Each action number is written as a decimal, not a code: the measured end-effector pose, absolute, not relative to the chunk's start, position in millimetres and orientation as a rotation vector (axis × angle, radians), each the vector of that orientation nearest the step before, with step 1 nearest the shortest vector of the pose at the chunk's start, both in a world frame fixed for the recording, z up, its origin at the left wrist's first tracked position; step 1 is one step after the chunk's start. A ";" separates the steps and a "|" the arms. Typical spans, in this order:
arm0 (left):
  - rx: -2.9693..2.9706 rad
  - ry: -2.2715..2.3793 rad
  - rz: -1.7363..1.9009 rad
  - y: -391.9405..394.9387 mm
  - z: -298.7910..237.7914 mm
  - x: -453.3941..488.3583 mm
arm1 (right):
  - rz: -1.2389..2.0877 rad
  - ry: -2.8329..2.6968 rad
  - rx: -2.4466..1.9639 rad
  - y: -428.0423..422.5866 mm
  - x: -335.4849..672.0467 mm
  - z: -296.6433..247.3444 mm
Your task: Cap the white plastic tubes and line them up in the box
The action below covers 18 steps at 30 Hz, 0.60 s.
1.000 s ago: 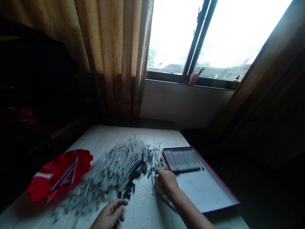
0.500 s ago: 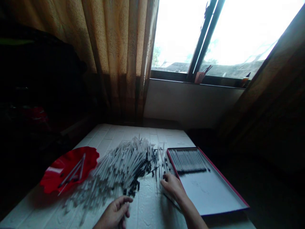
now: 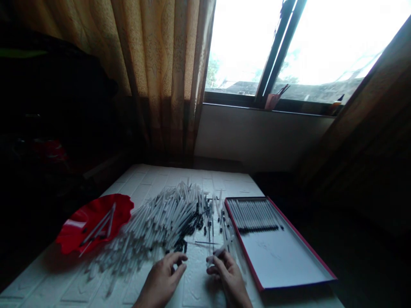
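Observation:
A big heap of white pen barrels with black caps and tips lies across the white table. My right hand rests near the front edge, fingers closed round a white pen barrel that sticks up and away from it. My left hand is beside it, thumb and forefinger pinched near a small black cap; what it holds is too small to name. A thin dark refill lies just beyond both hands.
A red-rimmed flat tray at the right holds a row of pens at its far end. A red wavy dish with a few pens sits at the left. Curtain and window are behind.
My right hand drew back from the tray's edge towards me, now gripping a white barrel. My left hand moved forward and right, closer to it. The view shifted slightly.

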<state>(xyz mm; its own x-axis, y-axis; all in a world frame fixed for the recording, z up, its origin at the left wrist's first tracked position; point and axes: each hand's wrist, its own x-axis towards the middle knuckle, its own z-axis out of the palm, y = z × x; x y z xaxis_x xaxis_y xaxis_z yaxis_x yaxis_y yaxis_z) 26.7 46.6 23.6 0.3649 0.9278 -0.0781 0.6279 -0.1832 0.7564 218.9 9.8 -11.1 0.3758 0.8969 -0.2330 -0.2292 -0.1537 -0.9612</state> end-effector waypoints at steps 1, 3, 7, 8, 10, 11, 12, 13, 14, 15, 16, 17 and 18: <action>2.095 1.379 0.519 49.2 32.8 34.5 | 1.123 -0.583 -1.322 8.6 216.7 -10.3; 2.441 1.495 0.398 57.0 46.3 51.3 | 1.121 -0.512 -1.280 7.0 215.4 -8.1; 2.571 1.531 0.299 78.5 47.7 78.2 | 1.165 -0.420 -1.223 5.9 219.9 -3.3; 2.595 1.523 0.279 83.3 44.8 82.0 | 1.177 -0.399 -1.212 5.6 221.4 -2.6; 2.644 1.503 0.252 89.3 39.7 85.6 | 1.192 -0.356 -1.192 5.0 224.0 -1.6; 2.663 1.499 0.251 90.1 38.3 85.3 | 1.196 -0.336 -1.181 4.6 225.1 -1.2; 2.679 1.500 0.256 89.4 37.9 83.6 | 1.198 -0.315 -1.167 4.2 226.1 -0.8; 2.691 1.503 0.265 87.1 38.4 80.4 | 1.196 -0.292 -1.153 3.8 227.0 -0.3; 2.702 1.508 0.275 83.4 39.2 75.9 | 1.193 -0.268 -1.138 3.5 227.8 0.1; 2.710 1.512 0.283 78.7 39.9 70.1 | 1.191 -0.241 -1.124 3.2 228.5 0.6; 2.720 1.510 0.285 73.2 40.1 63.2 | 1.187 -0.215 -1.112 2.9 229.0 1.0; 2.727 1.505 0.281 67.3 39.3 55.5 | 1.183 -0.192 -1.101 2.7 229.2 1.4; 2.737 1.497 0.276 61.3 37.3 47.5 | 1.178 -0.174 -1.090 2.5 229.2 1.7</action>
